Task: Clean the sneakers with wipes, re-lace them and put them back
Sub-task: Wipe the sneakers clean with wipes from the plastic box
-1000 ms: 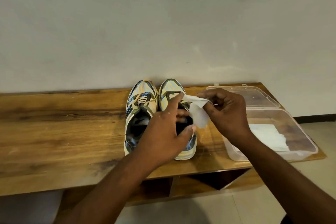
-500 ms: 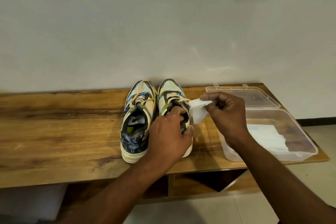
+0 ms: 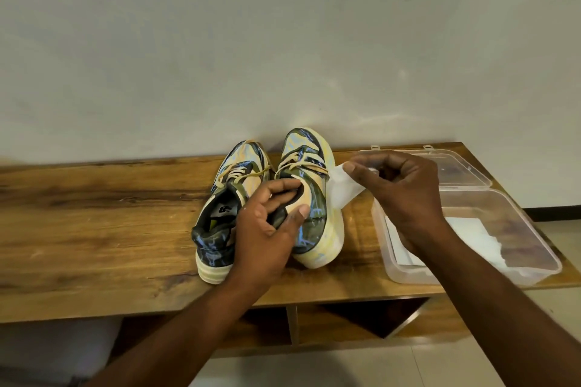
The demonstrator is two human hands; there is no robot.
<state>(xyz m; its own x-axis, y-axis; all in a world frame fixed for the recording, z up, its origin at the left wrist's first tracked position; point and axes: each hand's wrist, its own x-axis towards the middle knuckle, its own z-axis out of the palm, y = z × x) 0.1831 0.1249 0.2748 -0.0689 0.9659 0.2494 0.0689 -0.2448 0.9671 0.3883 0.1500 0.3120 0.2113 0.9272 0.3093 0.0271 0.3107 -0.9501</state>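
**A:** Your left hand [image 3: 267, 229] has its fingers [image 3: 283, 190] hooked inside the collar of the right-hand sneaker [image 3: 309, 198], thumb pressed on its outer side. A second ago that hand only hovered flat above the pair; half a second ago it closed on the collar. Now the shoe has tipped up, toe raised and its pale sole edge turned toward your other hand.

**B:** And the other hand?

**A:** Your right hand [image 3: 405, 188] pinches a white wipe [image 3: 344, 187] between thumb and fingertips. The wipe hangs just beside the lifted sneaker's outer side; I'd say it is touching or very nearly so, but the edge is hard to separate from the pale sole. Before, it sat over the shoe's opening; it has come round to the side.

**B:** So where does that leave you?

**A:** At the start of wiping, I'd judge. One shoe is held and presented, the wipe is ready, and no stroke looks made yet. The left-hand sneaker [image 3: 228, 210] rests flat on the bench [image 3: 94, 214], untouched, laces still threaded on both. The clear box [image 3: 471, 229] with spare wipes sits open at your right, lid [image 3: 440, 166] folded back.

**B:** Anything to mind?

**A:** Keep the collar grip firm once you press with the wipe.
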